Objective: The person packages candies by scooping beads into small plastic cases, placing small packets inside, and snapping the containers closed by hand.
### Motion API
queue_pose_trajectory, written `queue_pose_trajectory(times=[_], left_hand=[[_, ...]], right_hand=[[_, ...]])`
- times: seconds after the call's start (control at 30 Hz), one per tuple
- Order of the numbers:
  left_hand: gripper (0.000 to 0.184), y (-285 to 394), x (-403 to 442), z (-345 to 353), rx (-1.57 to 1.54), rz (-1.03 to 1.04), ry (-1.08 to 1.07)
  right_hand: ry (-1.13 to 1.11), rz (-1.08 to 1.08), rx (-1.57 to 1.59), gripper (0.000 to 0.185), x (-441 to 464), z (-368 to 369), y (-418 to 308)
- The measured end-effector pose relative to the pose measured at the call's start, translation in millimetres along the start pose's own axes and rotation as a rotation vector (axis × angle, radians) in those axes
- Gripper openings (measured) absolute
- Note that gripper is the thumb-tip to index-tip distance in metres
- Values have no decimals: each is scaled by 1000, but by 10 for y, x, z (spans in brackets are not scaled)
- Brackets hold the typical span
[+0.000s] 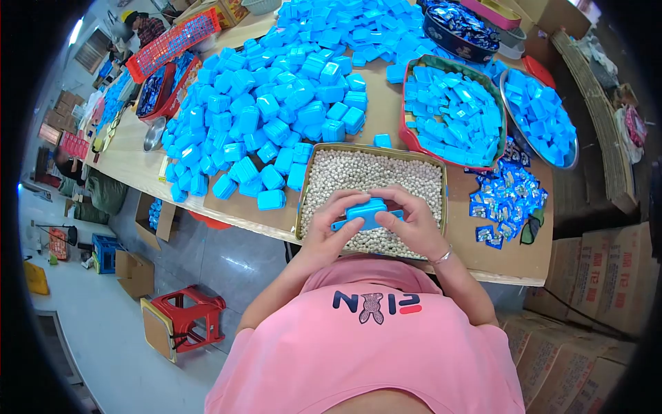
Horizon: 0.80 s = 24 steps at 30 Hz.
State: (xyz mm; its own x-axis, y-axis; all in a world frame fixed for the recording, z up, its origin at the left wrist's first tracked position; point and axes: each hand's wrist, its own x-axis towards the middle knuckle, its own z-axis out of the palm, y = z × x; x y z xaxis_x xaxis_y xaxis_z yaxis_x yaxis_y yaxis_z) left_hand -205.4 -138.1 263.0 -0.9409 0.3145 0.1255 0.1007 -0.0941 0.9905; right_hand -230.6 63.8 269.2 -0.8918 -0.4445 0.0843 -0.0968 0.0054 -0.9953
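Note:
Between both hands is a small blue plastic case [369, 211], held over a rectangular tin [301, 200] filled with small pale round beads [372, 172]. My left hand [332, 222] is closed on the case's left side, its thumb on the near face. From the right, my right hand [416, 222] grips the same case with thumb and fingers. A flat blue part sticks out to the left by my left thumb; whether it is a separate piece I cannot tell.
A big heap of blue cases [269, 110] covers the table beyond the tin. At the right stand a red-rimmed tray [404, 131] of blue pieces, a metal bowl [509, 110] and a pile of blue sachets [507, 200]. A red stool [189, 314] is on the floor.

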Motion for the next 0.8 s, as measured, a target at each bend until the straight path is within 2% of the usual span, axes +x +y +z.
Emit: queue_pose_trajectory(times=[0.07, 0.27, 0.4, 0.6, 0.73, 0.8], left_hand=[[41, 47, -17, 34, 100, 26, 33], [50, 53, 48, 79, 69, 90, 48], [58, 385, 76, 107, 779, 381, 130], [64, 334, 255, 111, 568, 264, -67], [54, 309, 393, 52, 550, 427, -252], [52, 284, 363, 42, 566, 367, -271]], right_hand=[[5, -19, 9, 50, -7, 22, 6], [147, -22, 2, 63, -56, 142, -69], [247, -263, -290, 67, -61, 199, -65], [323, -434, -381, 59, -52, 267, -147], [347, -508, -559, 56, -128, 242, -242], [359, -473, -550, 56, -168, 285, -192]])
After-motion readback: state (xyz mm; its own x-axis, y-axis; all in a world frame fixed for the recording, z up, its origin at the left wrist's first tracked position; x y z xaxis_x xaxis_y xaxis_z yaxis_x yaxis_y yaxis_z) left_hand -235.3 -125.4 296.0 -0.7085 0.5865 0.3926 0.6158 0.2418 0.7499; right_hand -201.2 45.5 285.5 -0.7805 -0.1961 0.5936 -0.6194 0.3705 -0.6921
